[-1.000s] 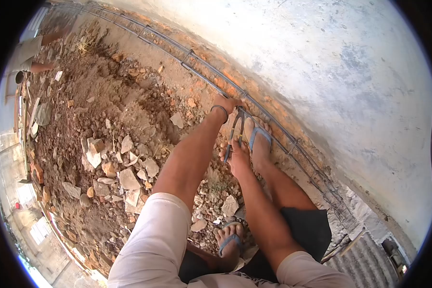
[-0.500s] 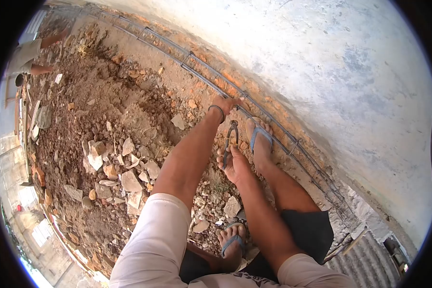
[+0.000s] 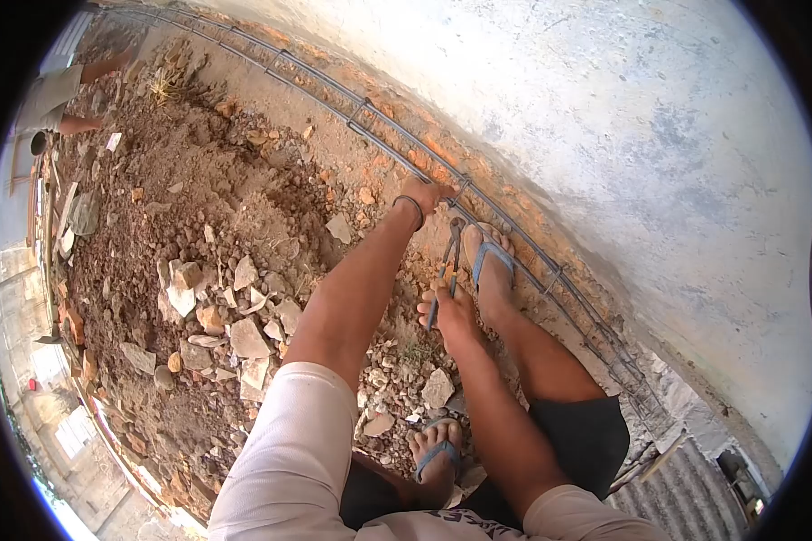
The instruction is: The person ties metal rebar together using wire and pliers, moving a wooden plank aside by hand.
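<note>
Broken stones [image 3: 248, 339] litter the ground [image 3: 260, 209]; a sandalled foot [image 3: 493, 281] stands beside the dark pincers [image 3: 456, 227] gripped in the right hand [image 3: 451, 311]. The slim grey rebar cage [image 3: 415, 140] follows the ground's wall-side edge, the left hand [image 3: 419, 193] curled at it, grip unclear.

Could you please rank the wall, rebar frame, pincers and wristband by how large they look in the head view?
Largest to smallest:
1. Wall
2. Rebar frame
3. Pincers
4. Wristband

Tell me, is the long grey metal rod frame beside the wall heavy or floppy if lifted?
The long grey metal rod frame would probably feel heavy, having several grey rods. It might sag, since they look thin for their length. It probably won't roll easily: metal crosspieces hold the rods apart.
</note>
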Tool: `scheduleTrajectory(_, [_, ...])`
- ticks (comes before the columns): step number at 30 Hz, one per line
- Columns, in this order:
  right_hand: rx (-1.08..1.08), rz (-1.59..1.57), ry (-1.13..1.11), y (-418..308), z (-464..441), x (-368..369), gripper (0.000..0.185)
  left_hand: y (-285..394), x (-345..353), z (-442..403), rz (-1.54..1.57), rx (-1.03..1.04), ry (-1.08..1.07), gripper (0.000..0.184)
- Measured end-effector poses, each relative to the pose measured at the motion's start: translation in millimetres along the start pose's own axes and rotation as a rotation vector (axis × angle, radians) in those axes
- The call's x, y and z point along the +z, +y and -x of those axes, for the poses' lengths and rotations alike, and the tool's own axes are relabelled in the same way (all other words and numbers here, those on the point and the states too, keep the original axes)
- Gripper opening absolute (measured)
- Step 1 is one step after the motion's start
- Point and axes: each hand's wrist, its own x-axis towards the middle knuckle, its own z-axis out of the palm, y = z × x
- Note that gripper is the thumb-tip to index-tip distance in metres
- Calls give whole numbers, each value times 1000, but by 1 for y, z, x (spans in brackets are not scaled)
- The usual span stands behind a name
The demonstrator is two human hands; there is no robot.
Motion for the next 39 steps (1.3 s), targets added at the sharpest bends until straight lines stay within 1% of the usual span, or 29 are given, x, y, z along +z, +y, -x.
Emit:
scheduleTrajectory(1, [-3,8,0,1,0,-2,34,-5,4,0,29,-3,30,40])
scheduleTrajectory(2, [-9,175,29,2,0,-5,36,-10,6,-1,140,8,21,33])
scheduleTrajectory(3, [-15,343,57,-2,3,-6,38,-10,6,1,150,9,19,33])
scheduleTrajectory(4, [-16,353,59,-8,5,-8,38,-10,5,2,209,-3,6,30])
scheduleTrajectory(6, [62,34,-54,-25,10,-11,38,-15,1,1,273,-17,-5,26])
scheduleTrajectory(7, [62,41,-55,-33,11,-12,38,-20,-1,-3,316,1,-38,24])
scheduleTrajectory(9, [118,-139,-184,-46,12,-15,38,-25,-3,-8,366,18,-71,23])
scheduleTrajectory(11, [122,-93,-165,-46,4,-20,38,-25,0,-8,400,40,-41,22])
scheduleTrajectory(12, [59,123,-101,-46,-1,-20,41,-23,0,-6,410,37,-38,22])
scheduleTrajectory(13, [-4,341,-39,-45,-5,-21,45,-22,-1,-6,356,44,-37,21])
scheduleTrajectory(14, [5,357,-43,-45,-9,-26,45,-22,-2,-5,306,48,-35,19])
scheduleTrajectory(16, [99,346,-46,-67,0,-24,45,-22,-2,-2,320,55,-26,19])
scheduleTrajectory(17, [105,366,-49,-77,4,-22,45,-21,-3,-1,316,72,-24,18])
scheduleTrajectory(19, [133,373,-26,-95,10,-16,39,-22,-5,-4,323,61,-31,19])
scheduleTrajectory(21, [138,420,-48,-105,10,-16,40,-20,-5,-1,277,74,-9,19])
scheduleTrajectory(22, [145,454,-43,-109,11,-15,41,-19,-7,-2,294,51,-40,28])
scheduleTrajectory(26, [137,489,-57,-110,8,-16,41,-13,-9,7,295,42,4,27])
scheduleTrajectory(28, [133,475,-54,-105,8,-15,39,-15,-9,2,229,-25,-25,29])
scheduleTrajectory(29, [135,394,-43,-101,9,-12,37,-26,-8,-15,230,-28,-24,29])
scheduleTrajectory(30, [135,311,-32,-99,10,-10,36,-53,-3,-56,-108,227,-88,28])
scheduleTrajectory(31, [137,309,-32,-96,11,-7,36,-60,-3,-66,-285,347,-131,28])
scheduleTrajectory(32, [138,176,-48,-93,13,-4,33,-66,-2,-76,-453,477,-156,27])
scheduleTrajectory(33, [137,43,-64,-92,14,-2,30,-64,-3,-76,-502,470,-190,28])
scheduleTrajectory(34, [139,39,-62,-90,12,-1,30,-64,-4,-74,-529,465,-210,29])
scheduleTrajectory(35, [154,-70,-65,-87,8,-2,28,-64,-4,-73,-555,461,-230,29])
scheduleTrajectory(36, [167,-179,-68,-86,7,-1,26,-62,-5,-67,-461,472,-209,30])
scheduleTrajectory(37, [166,-185,-66,-86,6,-1,26,-59,-5,-63,-417,477,-200,30])
scheduleTrajectory(38, [176,-329,-109,-85,5,-1,26,-55,-5,-58,-373,484,-191,30])
scheduleTrajectory(39, [185,-473,-153,-84,5,0,25,-24,-10,-10,-3,254,-128,30])
